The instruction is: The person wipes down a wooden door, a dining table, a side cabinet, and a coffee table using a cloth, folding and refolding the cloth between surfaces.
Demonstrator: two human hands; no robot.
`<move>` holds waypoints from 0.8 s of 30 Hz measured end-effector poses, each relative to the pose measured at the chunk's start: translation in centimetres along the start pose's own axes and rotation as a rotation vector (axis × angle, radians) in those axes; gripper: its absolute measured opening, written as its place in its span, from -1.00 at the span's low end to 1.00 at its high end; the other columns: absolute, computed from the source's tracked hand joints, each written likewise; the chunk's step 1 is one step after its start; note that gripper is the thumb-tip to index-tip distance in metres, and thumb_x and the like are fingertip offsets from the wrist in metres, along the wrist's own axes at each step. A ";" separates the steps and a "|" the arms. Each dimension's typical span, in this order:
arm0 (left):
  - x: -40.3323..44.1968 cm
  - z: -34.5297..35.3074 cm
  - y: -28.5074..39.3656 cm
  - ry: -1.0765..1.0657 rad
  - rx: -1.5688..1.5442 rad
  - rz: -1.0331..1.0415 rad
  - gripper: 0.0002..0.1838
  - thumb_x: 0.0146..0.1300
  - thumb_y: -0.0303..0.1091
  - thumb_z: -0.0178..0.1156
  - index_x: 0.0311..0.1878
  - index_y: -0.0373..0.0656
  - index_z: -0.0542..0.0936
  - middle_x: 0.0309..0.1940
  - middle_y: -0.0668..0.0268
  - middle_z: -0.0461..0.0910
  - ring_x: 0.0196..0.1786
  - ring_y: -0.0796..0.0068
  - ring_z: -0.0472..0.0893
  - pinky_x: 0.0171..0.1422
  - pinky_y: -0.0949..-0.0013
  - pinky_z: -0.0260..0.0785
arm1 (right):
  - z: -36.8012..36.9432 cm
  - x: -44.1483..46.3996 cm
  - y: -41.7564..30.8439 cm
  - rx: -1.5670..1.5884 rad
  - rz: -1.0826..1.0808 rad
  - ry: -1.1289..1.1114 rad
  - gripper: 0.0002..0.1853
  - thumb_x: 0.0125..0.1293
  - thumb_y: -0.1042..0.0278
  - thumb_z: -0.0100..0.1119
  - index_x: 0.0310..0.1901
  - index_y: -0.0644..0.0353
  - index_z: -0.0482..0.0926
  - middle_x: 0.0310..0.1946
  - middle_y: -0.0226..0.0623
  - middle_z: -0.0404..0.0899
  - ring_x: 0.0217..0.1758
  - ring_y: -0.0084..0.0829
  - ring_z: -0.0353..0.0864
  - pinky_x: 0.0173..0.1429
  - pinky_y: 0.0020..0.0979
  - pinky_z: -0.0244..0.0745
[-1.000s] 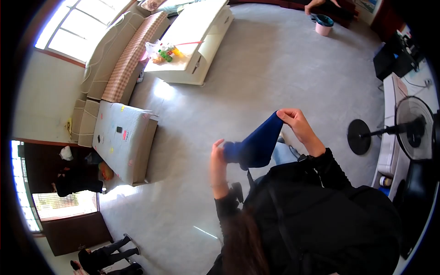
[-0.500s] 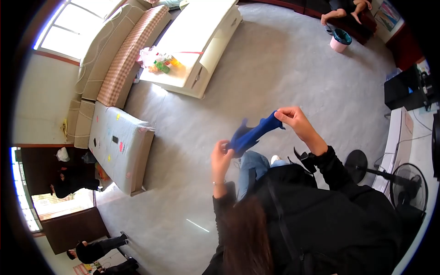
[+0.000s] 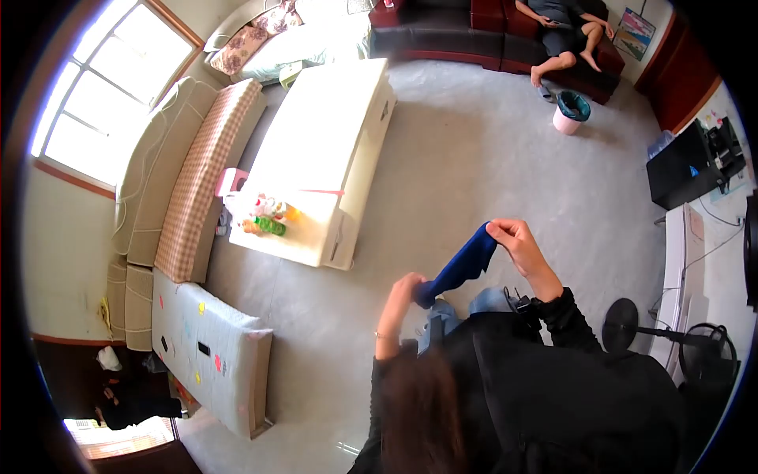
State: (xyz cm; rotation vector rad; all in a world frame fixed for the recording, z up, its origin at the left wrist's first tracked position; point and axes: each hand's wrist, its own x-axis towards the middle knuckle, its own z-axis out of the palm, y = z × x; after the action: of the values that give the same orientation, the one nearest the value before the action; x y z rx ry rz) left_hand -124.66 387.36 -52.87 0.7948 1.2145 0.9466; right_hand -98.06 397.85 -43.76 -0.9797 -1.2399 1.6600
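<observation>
A dark blue piece of cloth is stretched on a slant in front of my body; its exact kind does not show. My right hand pinches the upper right end between thumb and fingers. At the lower left end, my left hand is closed on the cloth, its fingertips partly hidden and a little blurred. A thin bracelet circles my left wrist. Below the cloth are my jeans and black sleeves.
A long cream table carries bottles. Left of it stand a checked sofa and a covered bench. A pink bin stands near a seated person. On the right is a fan.
The blue cloth is now folded narrower and pulled straighter. Both hands sit lower in view, the left also a bit further right. The view has tilted up, showing more of the far sofas.
</observation>
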 end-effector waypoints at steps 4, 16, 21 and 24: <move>6.3 -0.8 5.6 -0.115 0.297 0.014 -0.72 0.30 -0.27 0.25 -0.07 -0.24 0.47 -0.34 0.33 0.58 -0.28 0.60 0.52 -0.20 0.47 0.39 | 0.3 7.0 -1.2 0.137 0.014 0.068 -0.73 0.39 0.23 0.18 -0.28 0.30 0.65 -0.40 -0.53 0.60 -0.31 -0.75 0.45 -0.15 -0.64 0.32; 24.2 -10.3 12.3 0.016 -0.054 0.104 -0.62 0.20 -0.64 0.13 0.12 -0.27 0.45 -0.12 0.29 0.61 -0.07 0.54 0.57 0.02 0.47 0.42 | -4.2 33.3 -0.1 0.118 0.102 0.067 -0.75 0.37 0.25 0.20 -0.33 0.30 0.64 -0.43 -0.57 0.57 -0.37 -0.78 0.45 -0.26 -0.67 0.32; 29.6 -12.8 15.8 0.269 0.001 0.194 -0.59 0.17 -0.66 0.02 0.12 -0.21 0.41 -0.15 0.26 0.61 -0.17 0.59 0.55 -0.07 0.52 0.40 | -3.2 44.4 -4.3 0.027 0.056 -0.213 -0.77 0.37 0.27 0.19 -0.33 0.26 0.64 -0.44 -0.58 0.57 -0.42 -0.76 0.44 -0.30 -0.68 0.26; 31.6 -15.2 16.4 0.634 0.063 0.180 -0.59 0.24 -0.57 0.09 0.17 -0.14 0.37 -0.31 0.36 0.57 -0.40 0.70 0.43 -0.34 0.61 0.28 | -2.6 49.7 -5.9 0.148 0.125 -0.197 -0.80 0.39 0.28 0.14 -0.29 0.24 0.62 -0.41 -0.53 0.58 -0.32 -0.72 0.51 -0.17 -0.63 0.37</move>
State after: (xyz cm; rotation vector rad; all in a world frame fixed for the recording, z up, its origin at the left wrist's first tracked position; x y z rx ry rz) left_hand -139.72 423.06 -53.60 0.6797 1.7431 1.3749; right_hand -112.40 445.83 -43.91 -0.8324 -1.1823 1.9553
